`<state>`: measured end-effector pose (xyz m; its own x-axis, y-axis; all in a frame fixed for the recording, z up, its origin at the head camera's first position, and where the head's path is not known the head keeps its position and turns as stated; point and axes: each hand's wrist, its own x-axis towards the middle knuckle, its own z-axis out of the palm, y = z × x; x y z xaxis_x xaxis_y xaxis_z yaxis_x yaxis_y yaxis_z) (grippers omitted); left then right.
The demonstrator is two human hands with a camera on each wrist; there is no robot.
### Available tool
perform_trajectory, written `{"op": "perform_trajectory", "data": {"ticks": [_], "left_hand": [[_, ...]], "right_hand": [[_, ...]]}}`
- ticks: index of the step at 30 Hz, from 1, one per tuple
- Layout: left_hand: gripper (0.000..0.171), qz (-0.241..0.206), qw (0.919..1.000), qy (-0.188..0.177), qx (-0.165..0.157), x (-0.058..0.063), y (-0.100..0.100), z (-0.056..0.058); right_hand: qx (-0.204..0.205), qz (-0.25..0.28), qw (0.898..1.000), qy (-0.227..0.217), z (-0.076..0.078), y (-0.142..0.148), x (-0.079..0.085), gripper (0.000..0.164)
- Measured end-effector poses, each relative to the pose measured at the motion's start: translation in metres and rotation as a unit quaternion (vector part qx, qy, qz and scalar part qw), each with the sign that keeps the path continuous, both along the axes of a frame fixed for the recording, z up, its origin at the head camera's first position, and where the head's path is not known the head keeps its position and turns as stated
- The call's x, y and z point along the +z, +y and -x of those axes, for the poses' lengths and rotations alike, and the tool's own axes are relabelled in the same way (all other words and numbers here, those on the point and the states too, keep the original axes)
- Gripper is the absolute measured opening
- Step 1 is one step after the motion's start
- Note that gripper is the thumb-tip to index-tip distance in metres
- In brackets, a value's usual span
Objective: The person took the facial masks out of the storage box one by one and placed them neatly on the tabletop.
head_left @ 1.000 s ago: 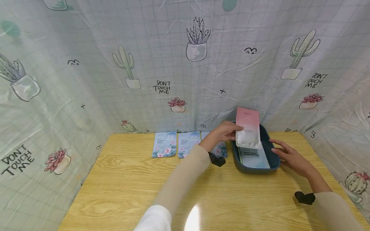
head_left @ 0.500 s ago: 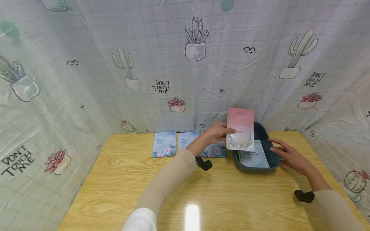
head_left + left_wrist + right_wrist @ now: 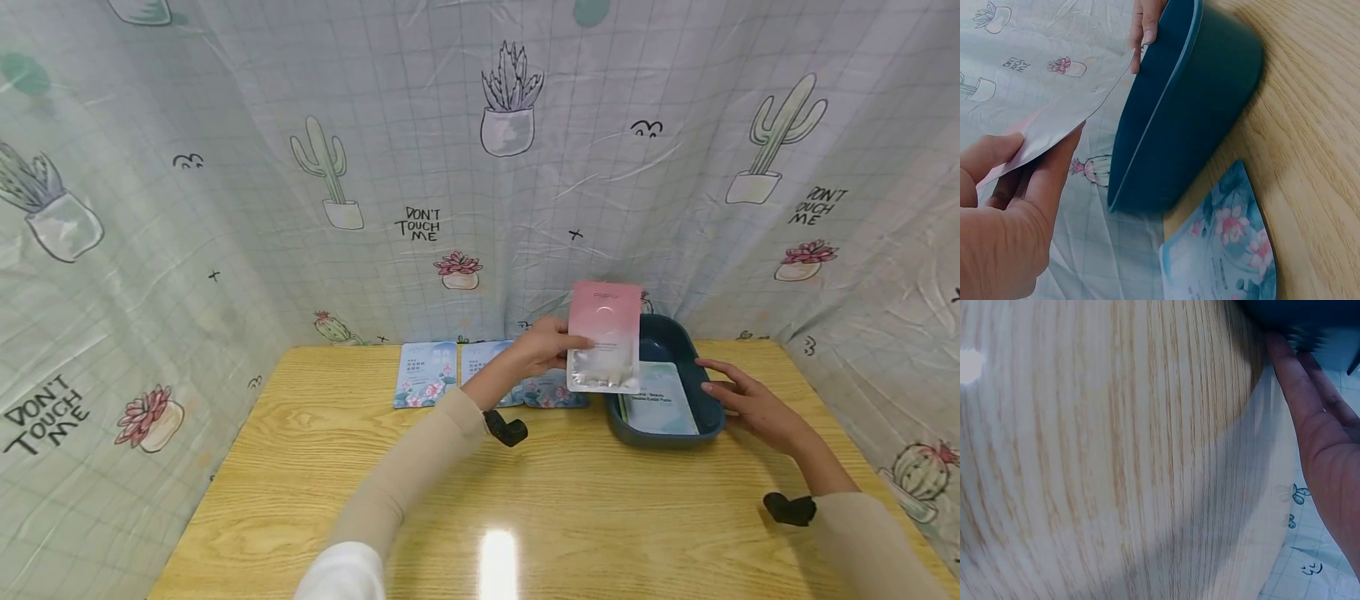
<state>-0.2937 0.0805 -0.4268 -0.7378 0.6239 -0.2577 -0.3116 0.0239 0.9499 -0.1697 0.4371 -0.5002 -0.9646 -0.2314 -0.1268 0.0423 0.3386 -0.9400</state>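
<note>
A pink-and-silver sheet mask packet (image 3: 606, 321) is pinched between the thumb and fingers of my left hand (image 3: 542, 346), raised over the left side of a dark blue plastic basin (image 3: 663, 440). The left wrist view shows the packet (image 3: 1047, 134) nearly edge-on, with the thumb on one face and fingers behind. At the basin's right side, my right hand (image 3: 761, 417) rests its extended fingertips on the rim and outer wall. Inside the basin lies a pale blue-and-white packet (image 3: 660, 404) with printed text.
Left of the basin, three blue floral packets lie in a row: a left one (image 3: 425, 375), a middle one (image 3: 480, 362) and a right one (image 3: 557, 393), partly behind the left hand. They lie along the back of the wooden table (image 3: 570, 500), before a patterned curtain (image 3: 390, 167).
My left hand has carried the pink packet leftward from over the basin's middle, uncovering more of the packet inside. My right hand has stayed at the basin's right side.
</note>
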Motion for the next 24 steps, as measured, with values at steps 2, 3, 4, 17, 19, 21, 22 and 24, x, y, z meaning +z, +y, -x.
{"op": "perform_trajectory", "data": {"ticks": [2, 3, 4, 17, 19, 21, 22, 24], "left_hand": [[0.025, 0.002, 1.0, -0.001, 0.001, 0.0, -0.004, 0.0], [0.024, 0.003, 1.0, -0.002, 0.002, 0.0, -0.005, 0.0], [0.022, 0.004, 1.0, -0.002, 0.003, 0.0, -0.007, 0.0], [0.017, 0.002, 0.9999, -0.003, 0.012, 0.009, -0.028, -0.004], [0.02, 0.002, 1.0, 0.001, 0.01, 0.009, -0.03, -0.004], [0.022, 0.0, 1.0, 0.002, 0.007, 0.009, -0.033, -0.004], [0.023, -0.001, 1.0, 0.002, 0.006, 0.009, -0.034, -0.004], [0.026, -0.006, 1.0, 0.002, 0.003, 0.009, -0.036, -0.005]], "right_hand": [[-0.001, 0.012, 1.0, 0.001, 0.0, 0.0, 0.0, 0.057], [0.003, 0.014, 1.0, 0.004, 0.0, 0.0, -0.001, 0.057], [0.003, 0.016, 1.0, 0.006, 0.0, 0.0, -0.001, 0.057], [0.001, 0.012, 1.0, 0.006, 0.0, -0.001, 0.0, 0.057], [0.0, 0.014, 1.0, 0.004, 0.0, -0.002, 0.0, 0.057], [0.001, 0.015, 1.0, 0.0, 0.0, -0.002, 0.0, 0.058], [0.002, 0.016, 1.0, -0.001, 0.0, -0.001, 0.0, 0.058], [0.0, 0.018, 1.0, -0.005, 0.0, -0.002, 0.001, 0.059]]}}
